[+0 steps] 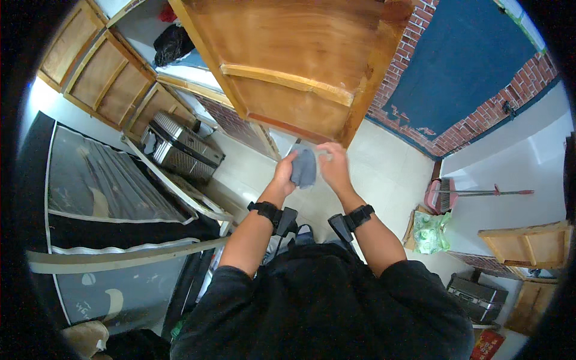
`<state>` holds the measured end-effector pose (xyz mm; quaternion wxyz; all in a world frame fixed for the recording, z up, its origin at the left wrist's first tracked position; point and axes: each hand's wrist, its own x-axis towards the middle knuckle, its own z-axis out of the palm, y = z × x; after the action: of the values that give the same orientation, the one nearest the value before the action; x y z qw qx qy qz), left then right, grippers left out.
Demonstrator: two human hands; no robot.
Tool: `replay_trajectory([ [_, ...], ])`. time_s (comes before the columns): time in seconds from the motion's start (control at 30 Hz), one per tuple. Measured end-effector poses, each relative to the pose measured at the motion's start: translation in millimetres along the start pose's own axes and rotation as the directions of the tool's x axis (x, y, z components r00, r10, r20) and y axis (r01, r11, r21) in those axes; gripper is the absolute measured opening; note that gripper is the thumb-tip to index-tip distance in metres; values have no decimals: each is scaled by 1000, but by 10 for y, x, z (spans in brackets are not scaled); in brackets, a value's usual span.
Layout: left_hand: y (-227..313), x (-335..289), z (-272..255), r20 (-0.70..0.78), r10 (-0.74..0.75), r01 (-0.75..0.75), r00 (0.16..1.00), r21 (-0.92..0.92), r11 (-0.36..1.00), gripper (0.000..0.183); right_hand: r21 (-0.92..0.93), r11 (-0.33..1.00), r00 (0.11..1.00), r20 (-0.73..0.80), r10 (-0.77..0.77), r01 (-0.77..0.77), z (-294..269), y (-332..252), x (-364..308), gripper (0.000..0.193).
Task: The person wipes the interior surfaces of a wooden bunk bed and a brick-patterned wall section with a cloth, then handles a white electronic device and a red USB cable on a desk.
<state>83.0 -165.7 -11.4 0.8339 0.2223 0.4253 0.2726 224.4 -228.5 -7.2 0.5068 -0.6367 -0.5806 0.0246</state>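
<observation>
A small folded grey cloth is in my left hand, which grips its left edge, thumb on top. My right hand is just to the right of the cloth, at about the same height. Its fingers are bent and smeared by motion, so whether they pinch anything cannot be made out. Both wrists wear black straps with small dark boxes. Beyond my hands stands a varnished wooden door panel with a crossbar, its lower edge close to my right fingertips.
On the left are a bed frame with netting and a silver suitcase. A black bag sits on a shelf behind the door. To the right lie a pink dustpan, a broom and a green plastic bag.
</observation>
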Motion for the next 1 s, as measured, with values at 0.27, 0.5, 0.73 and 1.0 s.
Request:
replay_trajectory([
  [0.27, 317, 498, -634, -223, 122, -163, 967, -172, 972, 35, 40, 999, 947, -322, 15, -2, -607, -200, 727, 66],
  [0.5, 914, 1003, -1092, -586, 400, -501, 705, -12, 865, 44, 148, 966, 967, -113, 230, -213, -550, -195, 897, 59],
  [0.73, 976, 1382, -949, -739, 387, -664, 551, -108, 740, 48, 205, 970, 970, -173, 170, -134, -488, -76, 817, 58],
  [1.0, 516, 1171, -81, -585, 761, -619, 281, 495, 609, 35, 193, 967, 972, -131, 194, -167, -486, -20, 938, 67],
])
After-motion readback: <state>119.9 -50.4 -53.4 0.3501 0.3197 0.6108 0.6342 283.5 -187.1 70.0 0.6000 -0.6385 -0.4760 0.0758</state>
